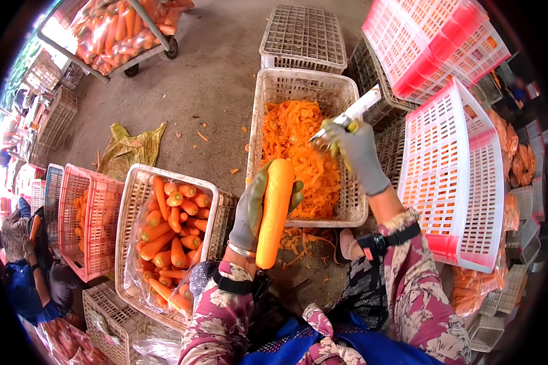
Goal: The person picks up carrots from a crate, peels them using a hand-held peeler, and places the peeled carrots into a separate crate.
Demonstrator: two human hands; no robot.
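Note:
My left hand (252, 207), in a grey-green work glove, grips a peeled-looking carrot (275, 212) with a smooth, bright surface. In my right hand (357, 150), gloved the same way, is a peeler (363, 106) with a pale handle and a metal head, held apart from the carrot. Beneath both hands a dirty white plastic crate (307, 81) holds a heap of orange carrot peelings (297, 141). To the left, another crate (171, 172) lined with clear plastic is full of whole carrots (178, 237).
Stacked white and red crates (447, 182) rise close on the right. An upturned crate (303, 39) stands beyond the peelings. A cart (114, 68) carries bagged carrots. A yellow sack (134, 148) lies on the floor. At far left, beside a pink crate (89, 214), another person (34, 264) holds a carrot.

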